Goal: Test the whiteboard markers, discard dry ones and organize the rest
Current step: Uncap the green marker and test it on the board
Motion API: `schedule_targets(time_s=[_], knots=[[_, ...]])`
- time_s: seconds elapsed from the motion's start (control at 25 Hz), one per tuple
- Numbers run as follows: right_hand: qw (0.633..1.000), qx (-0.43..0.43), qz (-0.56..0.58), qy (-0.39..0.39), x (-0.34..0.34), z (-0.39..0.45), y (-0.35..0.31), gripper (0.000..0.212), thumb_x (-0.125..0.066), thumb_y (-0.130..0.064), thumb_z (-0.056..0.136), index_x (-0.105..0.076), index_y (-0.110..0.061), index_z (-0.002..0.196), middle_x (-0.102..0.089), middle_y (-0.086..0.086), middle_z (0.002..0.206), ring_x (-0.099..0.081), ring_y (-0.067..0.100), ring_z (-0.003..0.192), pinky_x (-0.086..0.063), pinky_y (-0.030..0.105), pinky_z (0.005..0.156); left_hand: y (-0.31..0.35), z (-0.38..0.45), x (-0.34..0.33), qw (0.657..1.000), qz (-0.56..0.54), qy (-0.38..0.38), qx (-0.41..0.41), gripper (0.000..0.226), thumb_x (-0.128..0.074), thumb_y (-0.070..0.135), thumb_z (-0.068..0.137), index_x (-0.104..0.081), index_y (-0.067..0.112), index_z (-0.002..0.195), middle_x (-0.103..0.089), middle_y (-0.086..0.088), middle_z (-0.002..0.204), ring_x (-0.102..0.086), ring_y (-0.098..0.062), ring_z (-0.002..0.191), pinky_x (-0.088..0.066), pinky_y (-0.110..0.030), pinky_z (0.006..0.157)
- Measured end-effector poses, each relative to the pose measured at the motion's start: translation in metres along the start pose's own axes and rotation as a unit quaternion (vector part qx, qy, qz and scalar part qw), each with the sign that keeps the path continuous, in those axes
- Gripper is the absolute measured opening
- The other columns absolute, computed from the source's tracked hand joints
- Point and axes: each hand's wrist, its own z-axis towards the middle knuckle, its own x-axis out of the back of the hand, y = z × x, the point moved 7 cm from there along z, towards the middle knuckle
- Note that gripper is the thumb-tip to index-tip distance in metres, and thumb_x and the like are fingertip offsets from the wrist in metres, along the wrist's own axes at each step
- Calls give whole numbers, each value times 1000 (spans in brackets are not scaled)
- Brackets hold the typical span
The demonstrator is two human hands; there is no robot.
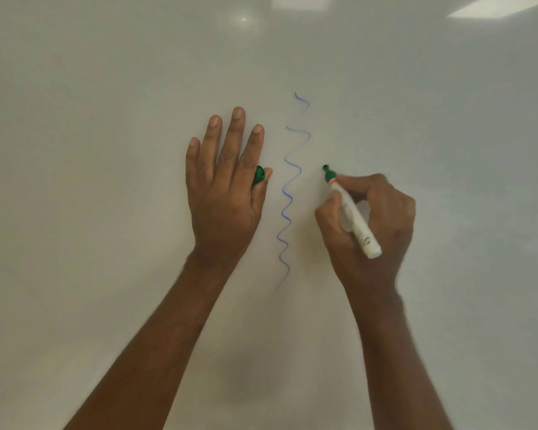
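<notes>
Board: glossy white whiteboard [106,150] fills the view; both hands work against it.
Blue line: one wavy blue marker squiggle [289,193] runs up and down the whiteboard between the two hands, touching neither. Faint and broken at its top, thin at its bottom end.
Right hand: right hand [373,218] grasps a white-barrelled whiteboard marker with a green tip [351,212], thumb and curled fingers wrapped round the barrel. Tip points up and left, at or just off the whiteboard, just right of the blue squiggle; cannot tell if it touches.
Left hand: left hand [224,187] lies flat on the whiteboard, four fingers straight and spread, pointing up. Thumb pinches a green marker cap [259,175] against the side of the index finger; the hand covers most of the cap.
Green ink: no clear green mark visible near the tip.
In the way: nothing sits between the marker tip and the whiteboard; the left hand is well left of the tip.
Reflections: two bright ceiling-light patches [494,6] at the top edge, above both hands.
Count: 1 marker, 1 cap, 1 squiggle, 2 hands.
</notes>
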Motion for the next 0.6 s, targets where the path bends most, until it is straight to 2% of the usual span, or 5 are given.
schedule_targets(time_s=[0.12, 0.24, 0.4, 0.52, 0.6], knots=[[999, -31, -4, 16, 2, -22, 10, 13, -68, -16, 84, -71, -8, 94, -67, 2, 79, -60, 18, 73, -47, 42, 81, 1, -1, 0, 1000, 3, -3, -1, 45, -48, 28, 108, -49, 12, 150, -42, -15, 158, -36, -37, 148, -28, -56, 120], [1000, -14, -24, 6, 2, -43, 14, 14, -68, -13, 83, -71, -6, 94, -66, 2, 80, -57, 13, 75, -45, 38, 83, 1, -1, 0, 1000, 4, -5, -3, 45, -47, 29, 108, -49, 12, 149, -42, -15, 157, -36, -38, 148, -28, -57, 120], [997, -75, 1, 19, 13, -66, 29, 14, -66, -14, 85, -71, -5, 94, -67, 2, 83, -53, -3, 80, -46, 37, 79, 2, -2, 0, 1000, 10, -4, 0, 45, -48, 28, 108, -49, 12, 149, -43, -15, 157, -36, -38, 148, -29, -57, 119], [999, -20, -35, -32, 8, -91, 24, 12, -69, -7, 80, -71, -5, 92, -66, 0, 81, -62, 15, 75, -46, 38, 80, 2, -2, 0, 1000, 12, -2, -4, 44, -49, 27, 107, -49, 11, 149, -43, -15, 157, -37, -38, 147, -30, -58, 118], [998, -32, -36, -39, 10, -105, 33, 13, -69, -8, 79, -71, -5, 92, -65, -1, 79, -63, 21, 71, -47, 43, 79, 3, -3, 0, 1000, 14, -1, -6, 44, -49, 26, 107, -50, 11, 148, -44, -15, 156, -37, -38, 147, -31, -58, 118]])
